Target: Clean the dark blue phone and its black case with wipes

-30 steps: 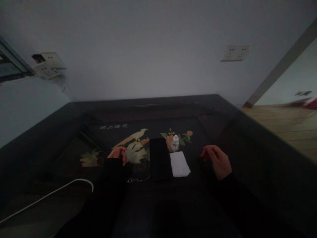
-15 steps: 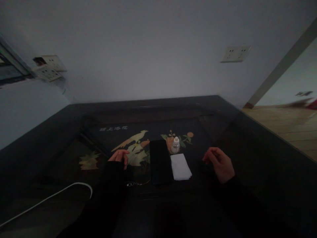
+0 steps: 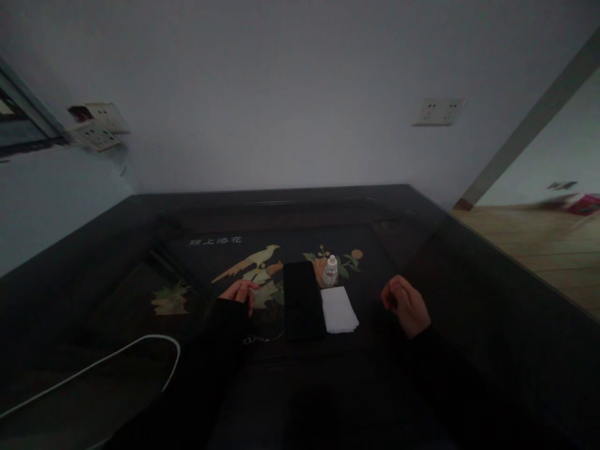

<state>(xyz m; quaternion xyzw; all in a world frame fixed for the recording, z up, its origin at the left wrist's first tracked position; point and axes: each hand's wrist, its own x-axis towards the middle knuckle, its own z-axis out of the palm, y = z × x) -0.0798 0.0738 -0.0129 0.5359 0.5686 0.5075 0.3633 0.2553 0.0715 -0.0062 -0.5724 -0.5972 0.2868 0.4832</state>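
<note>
A flat black rectangular thing (image 3: 304, 300), like a phone or slim case, lies upright to my view on the dark table. Touching or nearly touching its right side is a small stack of white paper or cloth sheets (image 3: 339, 311). Just behind the stack stands a small clear bottle (image 3: 330, 273) with a white cap. My left hand (image 3: 240, 292) rests to the left of the black thing, its fingers loosely bent and apart, holding nothing. Over on the right, my right hand (image 3: 407, 305) is curled closed, with nothing visible in it.
The dark glossy tabletop (image 3: 281, 215) bears a bird and flower picture. A thin chain or cord with a metal piece (image 3: 255, 340) lies near my left sleeve. A white cable (image 3: 107, 362) curves at the lower left. Wall sockets (image 3: 439, 112) sit above the table.
My left hand has shifted right, closer to the black thing. My right hand has moved slightly left, and its fingers look more curled. The view has tilted a little.
</note>
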